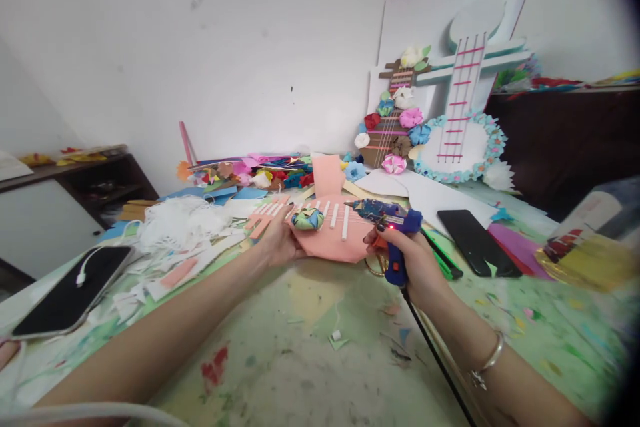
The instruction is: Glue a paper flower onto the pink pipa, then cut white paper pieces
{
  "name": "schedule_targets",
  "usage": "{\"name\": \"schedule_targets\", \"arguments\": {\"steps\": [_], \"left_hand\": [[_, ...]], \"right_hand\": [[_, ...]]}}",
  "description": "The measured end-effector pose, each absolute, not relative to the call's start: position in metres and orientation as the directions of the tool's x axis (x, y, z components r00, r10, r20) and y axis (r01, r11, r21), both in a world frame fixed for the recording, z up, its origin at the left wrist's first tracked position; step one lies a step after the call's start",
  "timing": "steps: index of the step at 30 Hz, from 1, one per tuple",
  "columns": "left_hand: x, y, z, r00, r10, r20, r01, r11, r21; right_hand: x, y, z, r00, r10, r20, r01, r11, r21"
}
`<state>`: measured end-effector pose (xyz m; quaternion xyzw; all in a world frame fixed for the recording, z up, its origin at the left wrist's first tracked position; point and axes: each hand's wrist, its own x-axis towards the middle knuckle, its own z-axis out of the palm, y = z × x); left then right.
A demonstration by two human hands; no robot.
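A person's left hand (279, 237) grips the left side of a salmon-pink paper piece (330, 245), thumb on its edge, over a paint-stained pale green table (280, 347). The right hand (420, 267) is wrapped around the handle of a dark-blue plastic glue gun (397, 227) (its small red light aglow). Narrow white strips (333, 215) stand in a row across the piece, and a green-and-blue folded paper flower (307, 218) sits near the left hand. The nozzle points left by the rightmost strips; contact cannot be told. At far right, a clear plastic container (593, 220) shows yellow in its lower part, its contents too blurred to identify.
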<state>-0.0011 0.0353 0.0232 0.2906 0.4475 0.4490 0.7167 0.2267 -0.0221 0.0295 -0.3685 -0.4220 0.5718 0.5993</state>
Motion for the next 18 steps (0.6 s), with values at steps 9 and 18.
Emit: {"name": "schedule_targets", "arguments": {"steps": [9, 18], "left_hand": [[0.013, -0.011, 0.014, 0.408, 0.890, -0.202, -0.236, 0.316, 0.919], [0.024, -0.048, 0.008, 0.325, 0.900, -0.289, 0.327, 0.180, 0.928]], "right_hand": [[0.235, -0.021, 0.037, 0.058, 0.994, 0.098, -0.509, 0.114, -0.853], [0.240, -0.016, 0.040, 0.126, 0.991, 0.046, -0.574, 0.111, -0.811]]}}
